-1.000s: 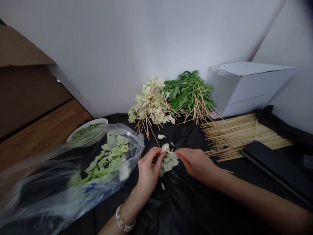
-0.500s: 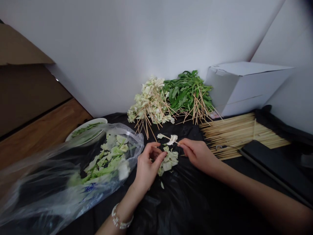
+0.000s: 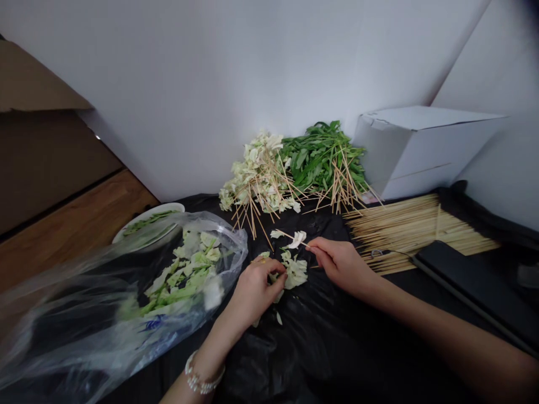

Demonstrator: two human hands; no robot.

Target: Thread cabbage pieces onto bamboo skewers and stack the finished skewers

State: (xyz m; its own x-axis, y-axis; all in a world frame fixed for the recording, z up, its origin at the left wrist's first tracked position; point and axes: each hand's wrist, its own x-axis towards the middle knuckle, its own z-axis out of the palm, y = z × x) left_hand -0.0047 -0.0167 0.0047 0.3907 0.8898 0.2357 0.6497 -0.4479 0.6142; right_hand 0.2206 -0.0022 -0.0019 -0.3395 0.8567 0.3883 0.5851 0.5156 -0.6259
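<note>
My right hand (image 3: 342, 262) pinches the end of a thin wooden skewer (image 3: 287, 235), held roughly level over the black sheet. White cabbage pieces (image 3: 298, 239) are threaded on this skewer, with a smaller bit near its far tip. Below lies a small pile of loose cabbage leaves (image 3: 296, 272). Over the left side of that pile, my left hand (image 3: 252, 289) has its thumb and forefinger pressed together on a cabbage leaf, mostly covered by the fingers. A clear plastic bag (image 3: 241, 238) with more cut cabbage (image 3: 197, 261) lies to its left.
Against the wall are heaped skewered cabbage (image 3: 256, 163) and skewered green leaves (image 3: 311, 154). Bare skewers (image 3: 404, 227) lie at right, beside a dark flat case (image 3: 463, 286) and a white box (image 3: 438, 146). A white plate (image 3: 181, 209) sits behind the bag.
My left hand has moved down onto the loose cabbage pile, and its parted thumb and fingers have closed together. My right hand and the skewer have hardly moved.
</note>
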